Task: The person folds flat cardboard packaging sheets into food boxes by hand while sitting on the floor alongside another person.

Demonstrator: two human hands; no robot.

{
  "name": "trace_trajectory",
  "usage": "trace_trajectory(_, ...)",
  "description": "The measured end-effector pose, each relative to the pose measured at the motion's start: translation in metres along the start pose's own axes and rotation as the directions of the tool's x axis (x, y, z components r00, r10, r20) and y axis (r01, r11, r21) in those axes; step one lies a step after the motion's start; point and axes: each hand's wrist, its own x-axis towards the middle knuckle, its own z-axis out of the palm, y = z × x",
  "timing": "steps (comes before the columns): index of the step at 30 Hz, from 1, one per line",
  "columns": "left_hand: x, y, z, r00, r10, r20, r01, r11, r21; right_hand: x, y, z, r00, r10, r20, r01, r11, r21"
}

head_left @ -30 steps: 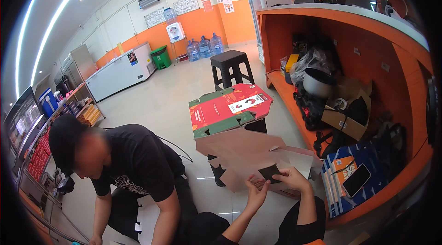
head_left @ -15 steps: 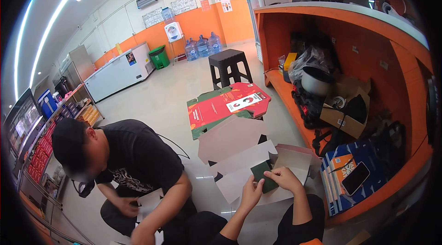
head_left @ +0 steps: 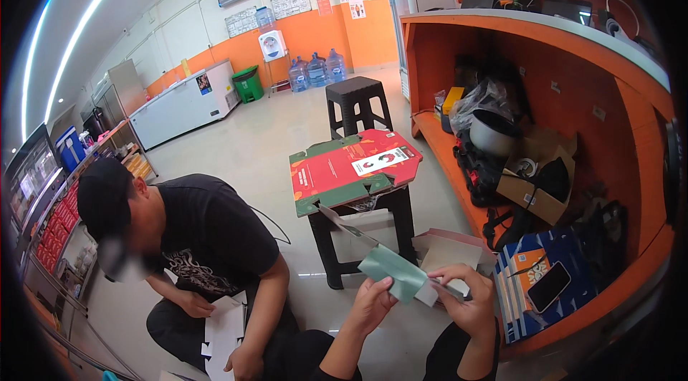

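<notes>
Before me I hold a flat cardboard box blank (head_left: 390, 271), tipped up so that a pale green panel faces me and its far part shows nearly edge-on. My left hand (head_left: 371, 304) is closed on the lower edge of the green panel, thumb on top. My right hand (head_left: 466, 298) pinches a folded flap at the blank's right end; its fingertips are partly hidden by the cardboard. Just beyond my right hand lies an open, partly folded cardboard box (head_left: 448, 251). Past the blank, flattened red and green box blanks (head_left: 351, 172) lie on a dark stool (head_left: 398, 220).
On my left a co-worker (head_left: 215, 238) sits on the floor, handling a white cardboard piece (head_left: 226, 324). An orange shelf unit (head_left: 459, 187) runs along my right, with a phone (head_left: 550, 286) on a blue package (head_left: 516, 302). Another dark stool (head_left: 358, 103) stands farther off.
The blank has been lifted and tilted from lying open to nearly edge-on, uncovering the stool's legs. My right hand has moved right onto a flap. The co-worker's white cardboard shows more fully.
</notes>
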Motion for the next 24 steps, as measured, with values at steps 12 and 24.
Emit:
trace_trajectory(12, -0.023, 0.024, 0.044, 0.950, 0.312, -0.011, -0.294, 0.906, 0.305, 0.002, -0.011, 0.007, 0.981, -0.190, 0.049, 0.194, 0.973, -0.127)
trace_trajectory(24, -0.025, 0.023, 0.048, 0.910, 0.412, 0.041, -0.380, 0.792, 0.478, 0.000, -0.001, 0.025, 0.969, -0.248, 0.002, 0.239, 0.931, -0.276)
